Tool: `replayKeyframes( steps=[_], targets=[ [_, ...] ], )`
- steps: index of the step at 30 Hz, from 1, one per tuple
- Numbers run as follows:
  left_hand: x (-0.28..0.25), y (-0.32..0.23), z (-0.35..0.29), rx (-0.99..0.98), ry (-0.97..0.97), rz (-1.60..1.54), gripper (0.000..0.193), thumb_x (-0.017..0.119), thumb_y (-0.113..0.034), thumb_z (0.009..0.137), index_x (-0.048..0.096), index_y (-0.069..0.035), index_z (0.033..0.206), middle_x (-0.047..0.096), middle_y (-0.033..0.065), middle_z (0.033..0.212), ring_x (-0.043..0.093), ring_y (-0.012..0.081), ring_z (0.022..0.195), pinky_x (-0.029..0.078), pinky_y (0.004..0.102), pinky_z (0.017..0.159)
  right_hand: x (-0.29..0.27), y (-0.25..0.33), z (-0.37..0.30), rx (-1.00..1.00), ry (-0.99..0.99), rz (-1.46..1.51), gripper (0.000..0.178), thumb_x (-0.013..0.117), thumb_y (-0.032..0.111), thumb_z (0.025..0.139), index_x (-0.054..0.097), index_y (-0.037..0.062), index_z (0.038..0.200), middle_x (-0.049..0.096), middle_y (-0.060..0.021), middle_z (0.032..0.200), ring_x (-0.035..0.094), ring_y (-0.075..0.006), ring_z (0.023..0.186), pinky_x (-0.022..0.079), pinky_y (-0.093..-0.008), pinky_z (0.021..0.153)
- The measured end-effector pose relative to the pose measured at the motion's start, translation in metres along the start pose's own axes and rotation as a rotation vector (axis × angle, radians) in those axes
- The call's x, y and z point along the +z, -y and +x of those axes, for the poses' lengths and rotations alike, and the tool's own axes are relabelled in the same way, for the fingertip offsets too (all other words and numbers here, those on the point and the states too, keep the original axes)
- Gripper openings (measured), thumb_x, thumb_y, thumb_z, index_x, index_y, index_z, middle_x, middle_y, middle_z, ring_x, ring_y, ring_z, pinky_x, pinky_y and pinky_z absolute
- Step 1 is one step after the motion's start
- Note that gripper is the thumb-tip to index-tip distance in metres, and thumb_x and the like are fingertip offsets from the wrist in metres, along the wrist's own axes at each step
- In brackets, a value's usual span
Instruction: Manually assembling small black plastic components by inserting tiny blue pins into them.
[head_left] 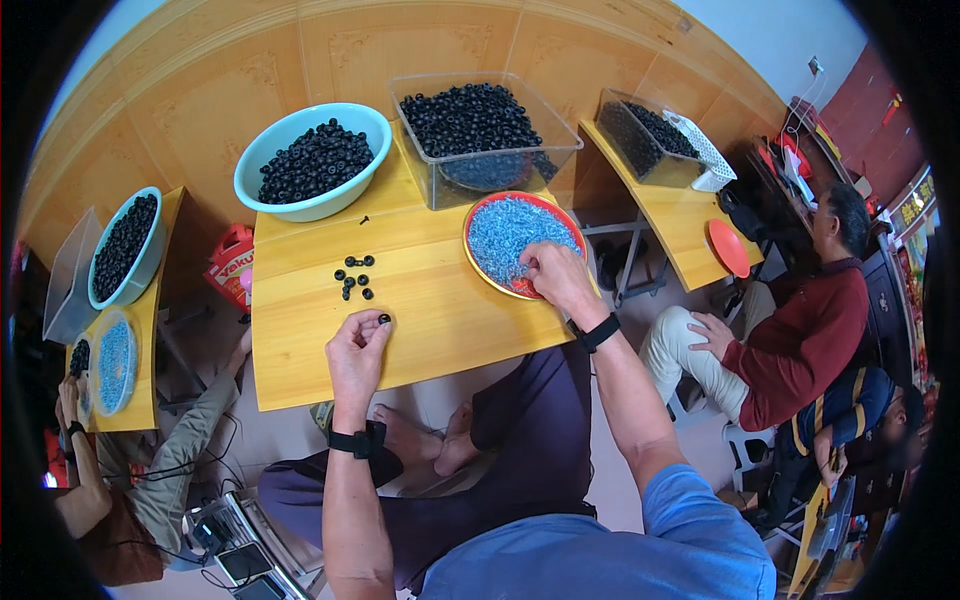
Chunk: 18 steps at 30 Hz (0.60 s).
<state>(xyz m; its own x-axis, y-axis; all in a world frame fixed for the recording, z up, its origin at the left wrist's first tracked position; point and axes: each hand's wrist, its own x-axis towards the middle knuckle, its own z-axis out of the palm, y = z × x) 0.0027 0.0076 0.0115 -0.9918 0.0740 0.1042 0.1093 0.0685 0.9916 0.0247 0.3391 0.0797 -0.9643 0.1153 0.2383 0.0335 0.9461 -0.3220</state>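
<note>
My left hand [357, 355] is closed at the table's front edge, pinching a small black wheel-like part [384, 319] between thumb and fingertip. Several loose black parts [356, 276] like it lie on the yellow table just beyond. My right hand [562, 275] reaches into a red plate with a yellow rim [573, 223], heaped with small blue pieces [510, 232]. Its fingertips are drawn together at the near right of the heap; whatever they hold is hidden or too small to name.
Behind stand a light-blue basin [376, 177] and a clear plastic bin [440, 178], both full of black parts. A person [810, 310] sits at the right, near a side table with an orange plate [729, 248]. On the left, another person's hand [68, 402] works at a second table.
</note>
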Motion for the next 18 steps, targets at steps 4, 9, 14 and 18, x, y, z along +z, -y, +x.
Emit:
replayKeyframes(
  steps=[4, 9, 14, 18],
  targets=[
    [-0.0004, 0.0024, -0.0010, 0.002, 0.001, 0.001, 0.017, 0.074, -0.002, 0.091, 0.071, 0.004, 0.107, 0.073, 0.0055, 0.090, 0.066, 0.0082, 0.080, 0.054, 0.0233, 0.077, 0.0043, -0.0010, -0.0016, 0.024, 0.032, 0.006, 0.014, 0.063, 0.002, 0.084, 0.072, 0.0045, 0.094, 0.071, -0.0205, 0.100, 0.068, -0.0387, 0.098, 0.053, -0.0502, 0.084],
    [0.0022, -0.0043, -0.0015, -0.001, 0.014, 0.022, 0.018, 0.074, -0.002, 0.091, 0.070, 0.005, 0.108, 0.073, 0.0051, 0.090, 0.065, 0.0084, 0.080, 0.054, 0.0233, 0.076, -0.0019, -0.0020, -0.0060, 0.030, 0.065, 0.047, 0.013, 0.064, 0.005, 0.085, 0.072, 0.0047, 0.095, 0.070, -0.0203, 0.100, 0.068, -0.0394, 0.097, 0.052, -0.0509, 0.085],
    [0.0002, -0.0026, -0.0016, -0.015, 0.009, 0.006, 0.018, 0.074, -0.002, 0.091, 0.070, 0.005, 0.108, 0.073, 0.0053, 0.090, 0.065, 0.0085, 0.080, 0.054, 0.0233, 0.076, -0.0014, 0.0001, -0.0051, 0.040, 0.094, 0.010, 0.011, 0.065, 0.008, 0.086, 0.074, 0.0050, 0.093, 0.072, -0.0197, 0.098, 0.069, -0.0379, 0.096, 0.052, -0.0498, 0.083],
    [0.0019, -0.0022, -0.0019, -0.003, 0.005, -0.004, 0.018, 0.074, -0.001, 0.091, 0.070, 0.005, 0.108, 0.073, 0.0053, 0.090, 0.065, 0.0085, 0.080, 0.053, 0.0232, 0.076, -0.0027, -0.0059, -0.0060, 0.059, -0.012, 0.196, 0.014, 0.065, 0.008, 0.087, 0.075, 0.0026, 0.094, 0.074, -0.0201, 0.092, 0.071, -0.0367, 0.090, 0.054, -0.0458, 0.082]
  ],
)
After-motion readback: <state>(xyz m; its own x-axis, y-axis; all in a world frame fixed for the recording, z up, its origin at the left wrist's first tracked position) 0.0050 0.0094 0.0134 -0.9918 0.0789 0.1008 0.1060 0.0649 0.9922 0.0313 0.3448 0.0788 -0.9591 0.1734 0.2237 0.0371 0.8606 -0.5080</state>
